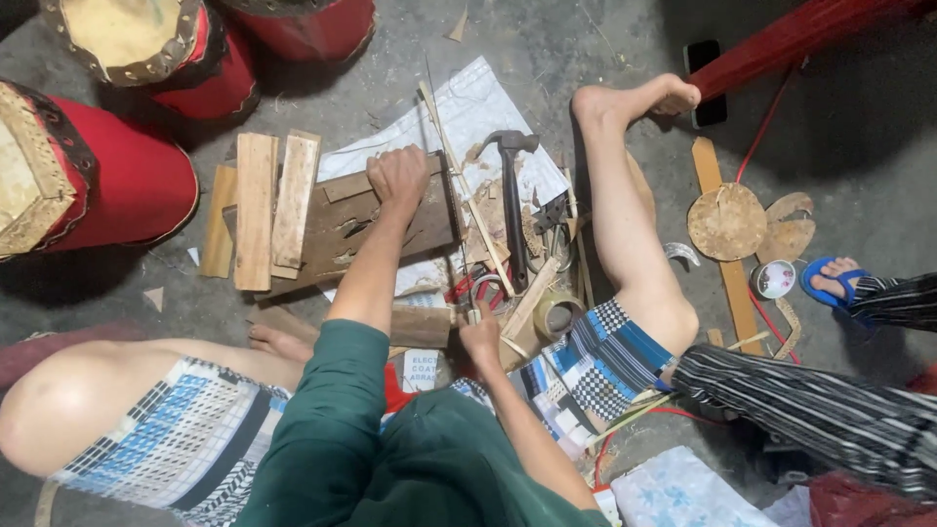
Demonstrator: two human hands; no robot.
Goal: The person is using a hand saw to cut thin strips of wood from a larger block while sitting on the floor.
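While the person sits on the floor with legs spread, the work lies between the knees:

Dark board: a worn brown wooden board (376, 226) lies flat on the floor, partly on a white printed sheet (468, 112), just right of the pale slats.

Left hand: the left hand (398, 176) is clenched over the far edge of the dark board, knuckles up, pinning it down.

Right hand: the right hand (480, 337) is closed around something thin near the end of a short wooden block (422, 327); what it grips I cannot tell, as the fingers hide it.

Step in hand: by my reading, the board is being steadied for cutting or shaping with the tool side close to the body.

Next move calls for: judging from the grip, firm downward pressure from the left hand and a controlled stroke from the right, kept clear of the bare knees.

Pale slats: several light planks (259, 210) lie side by side, touching the board's left end.

Hammer: a claw hammer (512, 195) rests on the sheet, right of the board.

Tape roll: a roll of tape (556, 312) sits by the right thigh.

Drums: red drum shells (117, 181) stand at the upper left.

Other person: a foot in a blue sandal (830, 281) and a striped sleeve (810, 410) show at the right.
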